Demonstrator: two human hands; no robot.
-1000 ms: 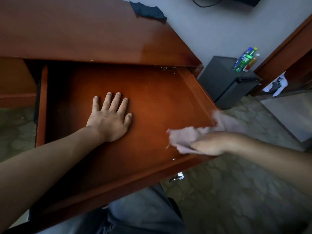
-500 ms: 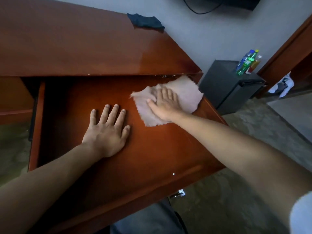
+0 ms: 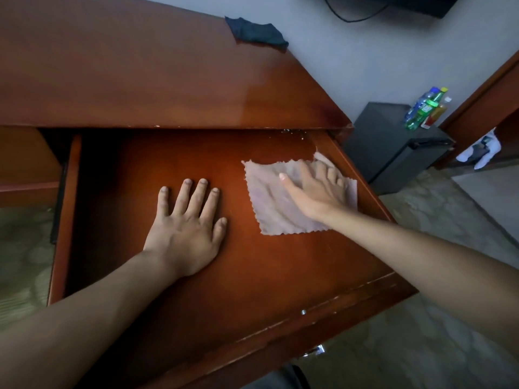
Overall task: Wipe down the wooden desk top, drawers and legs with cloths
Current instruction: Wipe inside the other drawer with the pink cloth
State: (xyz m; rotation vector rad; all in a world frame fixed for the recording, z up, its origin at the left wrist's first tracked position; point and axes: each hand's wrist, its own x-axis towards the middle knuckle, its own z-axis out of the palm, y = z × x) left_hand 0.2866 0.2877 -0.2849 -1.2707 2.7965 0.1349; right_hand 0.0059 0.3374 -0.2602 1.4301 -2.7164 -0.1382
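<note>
Our right hand point(image 3: 317, 192) has slid the pink cloth point(image 3: 283, 203) back against the drawer point(image 3: 196, 153) floor's right wall, grip flat and fingers apart. The left hand point(image 3: 185, 228) stays splayed mid-drawer, bracing. Crumbs, probably, remain in the far corner under the bench point(image 3: 140, 66).

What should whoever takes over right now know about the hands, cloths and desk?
Left hand: flat, fingers straight, on the drawer floor, holding nothing.
Right hand: flat, pressing the pink cloth on the drawer floor near its far right corner.
Dark cloth: lying unused on the desk top, far right edge.
Done: the drawer is pulled out and is being wiped.
Left: crumbs at the drawer's far right edge, the rest of the drawer. Whether the desk top was wiped cannot be told; the legs are not in view.
</note>
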